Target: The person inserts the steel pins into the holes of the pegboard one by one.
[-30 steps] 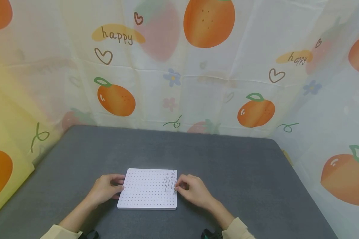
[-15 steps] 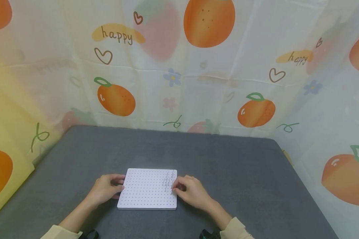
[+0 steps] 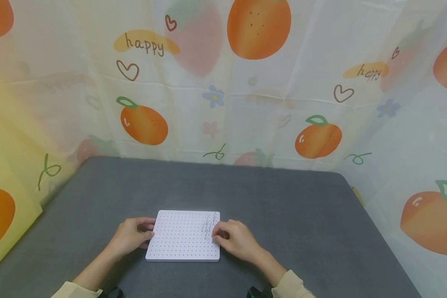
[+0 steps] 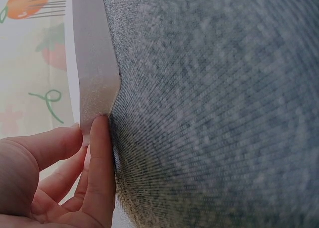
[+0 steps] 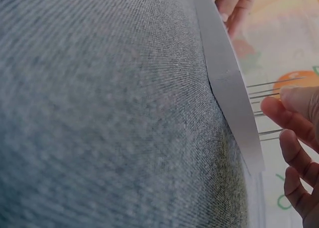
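A white pegboard with rows of small holes lies on the dark table. Several thin metal pins stand upright near its right edge, some hidden by fingers. My left hand holds the board's left edge; in the left wrist view, the fingertips meet the board's side. Over the right edge, my right hand pinches one thin pin between thumb and index finger. In the right wrist view, that pin reaches from the board's top to the fingertips, with other pins beside it. Whether its lower end sits in a hole is unclear.
The dark grey cloth-covered table extends around the board. Behind and at the sides hangs a fruit-patterned curtain. Dark wrist straps show at the bottom near the sleeves.
My right hand has shifted slightly left over the board's right edge, its fingertips now in front of the nearer pins. The left hand and the board stay in place.
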The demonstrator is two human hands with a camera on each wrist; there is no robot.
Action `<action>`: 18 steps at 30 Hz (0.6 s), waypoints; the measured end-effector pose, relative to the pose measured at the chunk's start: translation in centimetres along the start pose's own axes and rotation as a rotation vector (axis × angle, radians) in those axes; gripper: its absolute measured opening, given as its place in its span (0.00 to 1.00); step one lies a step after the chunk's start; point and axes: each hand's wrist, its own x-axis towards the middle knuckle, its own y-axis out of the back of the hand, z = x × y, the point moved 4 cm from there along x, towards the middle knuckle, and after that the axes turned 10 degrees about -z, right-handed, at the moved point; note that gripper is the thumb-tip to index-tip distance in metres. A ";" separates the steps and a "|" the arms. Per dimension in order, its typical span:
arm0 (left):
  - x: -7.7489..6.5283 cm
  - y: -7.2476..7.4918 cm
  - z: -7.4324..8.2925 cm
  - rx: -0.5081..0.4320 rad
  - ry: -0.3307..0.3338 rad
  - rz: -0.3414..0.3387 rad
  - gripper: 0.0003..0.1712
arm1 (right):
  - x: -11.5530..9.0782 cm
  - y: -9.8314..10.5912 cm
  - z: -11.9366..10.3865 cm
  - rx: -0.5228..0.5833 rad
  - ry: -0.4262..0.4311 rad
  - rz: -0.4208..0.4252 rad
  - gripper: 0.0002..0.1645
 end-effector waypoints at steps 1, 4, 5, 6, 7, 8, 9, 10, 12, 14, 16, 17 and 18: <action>0.0 0.0 0.0 0.001 -0.001 0.001 0.23 | 0.0 0.0 0.0 0.001 -0.001 -0.001 0.02; -0.1 0.1 -0.1 0.008 -0.003 0.002 0.23 | 0.1 -0.2 0.0 -0.001 -0.002 -0.006 0.03; -0.1 0.2 -0.1 0.011 -0.007 0.003 0.23 | 0.1 -0.2 0.0 -0.003 -0.002 -0.007 0.03; -0.1 0.2 -0.1 0.012 -0.012 0.004 0.22 | 0.1 -0.3 0.0 -0.006 0.000 -0.010 0.04; -0.1 0.3 -0.1 0.014 -0.018 0.004 0.22 | 0.1 -0.3 0.1 -0.008 0.003 -0.013 0.04; -0.1 0.3 -0.1 0.016 -0.022 0.001 0.23 | 0.2 -0.4 0.1 -0.009 0.006 -0.015 0.04; 0.0 0.4 -0.1 0.015 -0.026 -0.002 0.23 | 0.1 -0.4 0.1 -0.010 0.008 -0.016 0.04; 0.0 0.5 -0.1 0.015 -0.031 -0.006 0.22 | 0.1 -0.5 0.1 -0.008 0.012 -0.017 0.04; 0.0 0.7 0.0 0.007 -0.032 -0.022 0.23 | 0.1 -0.6 0.2 -0.002 0.020 -0.012 0.04; 0.0 0.8 0.1 0.007 -0.040 -0.049 0.23 | -0.1 -0.6 0.5 0.008 0.020 -0.002 0.04; -0.1 1.1 0.3 0.002 -0.051 -0.076 0.24 | -0.3 -0.5 0.8 0.021 0.014 0.007 0.05; -0.1 1.3 0.3 0.004 -0.055 -0.086 0.24 | -0.4 -0.4 1.0 0.024 0.012 0.009 0.05; -0.2 1.4 0.4 0.007 -0.063 -0.094 0.24 | -0.6 -0.3 1.2 0.025 0.007 0.013 0.05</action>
